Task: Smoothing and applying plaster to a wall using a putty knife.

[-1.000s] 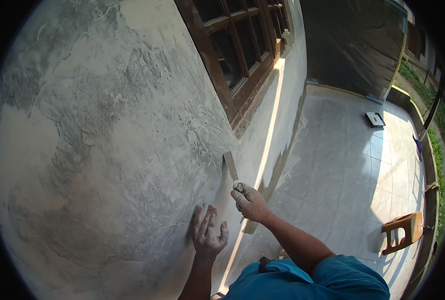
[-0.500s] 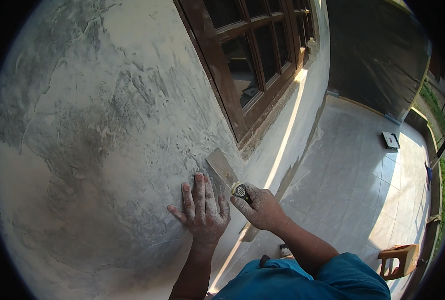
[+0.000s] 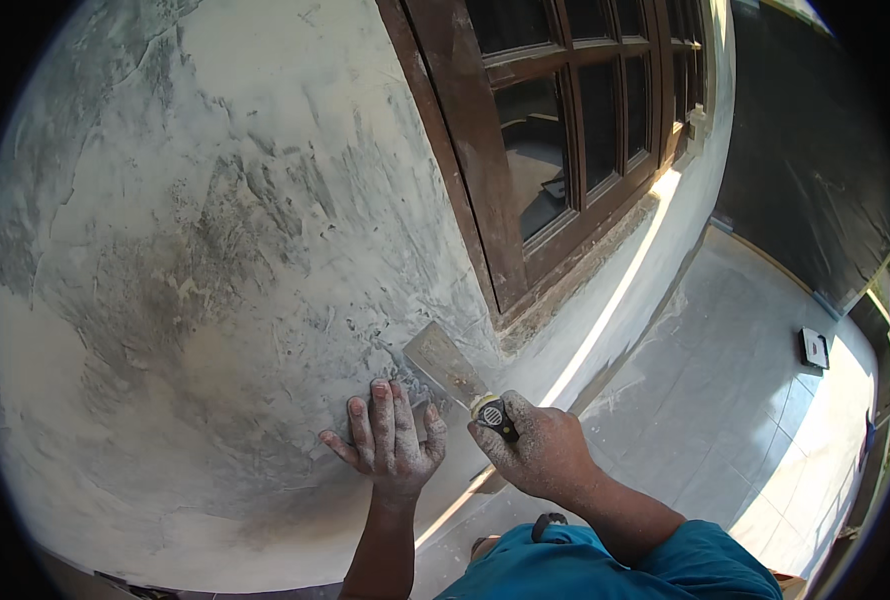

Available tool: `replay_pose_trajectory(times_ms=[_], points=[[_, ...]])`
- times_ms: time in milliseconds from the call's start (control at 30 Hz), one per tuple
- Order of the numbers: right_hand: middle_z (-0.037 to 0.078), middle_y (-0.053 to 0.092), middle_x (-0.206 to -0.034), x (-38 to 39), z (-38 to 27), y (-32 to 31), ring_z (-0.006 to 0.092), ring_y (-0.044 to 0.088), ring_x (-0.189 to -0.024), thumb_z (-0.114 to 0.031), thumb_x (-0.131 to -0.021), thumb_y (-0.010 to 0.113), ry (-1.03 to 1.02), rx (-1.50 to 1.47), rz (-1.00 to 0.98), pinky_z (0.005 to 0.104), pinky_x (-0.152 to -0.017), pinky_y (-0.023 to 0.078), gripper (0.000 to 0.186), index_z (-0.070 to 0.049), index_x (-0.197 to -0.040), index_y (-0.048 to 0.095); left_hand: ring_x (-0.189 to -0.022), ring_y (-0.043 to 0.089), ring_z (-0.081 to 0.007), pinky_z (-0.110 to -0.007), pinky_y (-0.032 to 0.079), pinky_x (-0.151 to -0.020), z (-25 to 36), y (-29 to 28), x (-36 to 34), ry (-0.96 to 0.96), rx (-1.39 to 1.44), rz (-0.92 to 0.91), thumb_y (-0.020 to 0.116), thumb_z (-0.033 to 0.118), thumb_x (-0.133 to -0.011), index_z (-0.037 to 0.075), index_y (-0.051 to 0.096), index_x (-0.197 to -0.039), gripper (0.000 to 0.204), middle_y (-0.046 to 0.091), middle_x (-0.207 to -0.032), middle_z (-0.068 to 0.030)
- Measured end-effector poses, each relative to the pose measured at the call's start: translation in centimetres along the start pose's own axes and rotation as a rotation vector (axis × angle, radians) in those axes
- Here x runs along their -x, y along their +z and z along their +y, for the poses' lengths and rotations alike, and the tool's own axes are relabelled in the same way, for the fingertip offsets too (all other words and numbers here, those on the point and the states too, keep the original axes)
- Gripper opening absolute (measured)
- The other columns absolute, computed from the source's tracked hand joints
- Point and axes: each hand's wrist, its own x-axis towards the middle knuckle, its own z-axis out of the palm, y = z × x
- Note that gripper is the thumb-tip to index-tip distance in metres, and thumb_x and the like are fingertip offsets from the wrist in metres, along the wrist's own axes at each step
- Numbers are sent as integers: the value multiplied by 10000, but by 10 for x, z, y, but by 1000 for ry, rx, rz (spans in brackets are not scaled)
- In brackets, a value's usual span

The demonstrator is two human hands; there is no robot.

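Dusted with white powder, my right hand (image 3: 537, 447) grips the dark handle of a putty knife (image 3: 447, 362). Its flat metal blade points up and left, against the wall just below the window's lower left corner. My left hand (image 3: 395, 438) rests on the patchy grey-and-white plastered wall (image 3: 295, 330), palm toward it with fingers spread, just below the blade. It holds nothing and is white with dust too. Rough streaks and ridges mark the plaster around the blade.
A brown wooden window (image 3: 565, 130) with several panes is set in the wall above right. Pale floor tiles (image 3: 665, 400) stretch to the right, with a small black-and-white tray-like object (image 3: 814, 348) on them. Dark sheeting (image 3: 815, 150) hangs behind.
The view has shifted, so window and floor sit further right. Both hands stay near the same patch, with the putty knife still in my right hand and the left still on the wall.
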Motion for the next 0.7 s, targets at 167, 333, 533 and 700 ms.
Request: replay_pose_trajectory(times_ms=[167, 333, 533, 700], points=[[192, 676, -721, -5, 5, 11, 377, 697, -705, -388, -908, 661, -88, -91, 62, 441, -624, 546, 360, -33, -937, 613, -1446, 317, -347, -645, 41, -1168, -1, -12, 3, -70, 75, -56, 612, 402, -879, 30, 679, -1207, 501, 562, -1396, -126], [187, 680, -725, -2, 8, 15, 361, 705, -702, -379, -909, 665, -11, -108, 21, 437, -628, 545, 358, -26, -943, 613, -1469, 206, -446, -674, -13, -1147, -11, -15, -13, -112, -18, 10, 619, 401, -877, 126, 705, -1189, 425, 470, -1476, -162], [184, 682, -727, -8, -15, 3, 348, 709, -701, -378, -904, 674, -6, -148, 47, 422, -639, 547, 372, -16, -972, 623, -1475, 156, -465, -724, -46, -1110, -17, -11, -14, -40, -46, 33, 604, 431, -890, 178, 742, -1114, 365, 452, -1488, -164], [184, 673, -709, -7, -15, 16, 359, 697, -672, -356, -903, 674, 22, -156, 100, 423, -625, 540, 345, -17, -952, 624, -1465, 171, -487, -704, -60, -1116, -19, -11, -11, 16, 2, 39, 633, 423, -870, 147, 702, -1205, 440, 463, -1480, -180]])
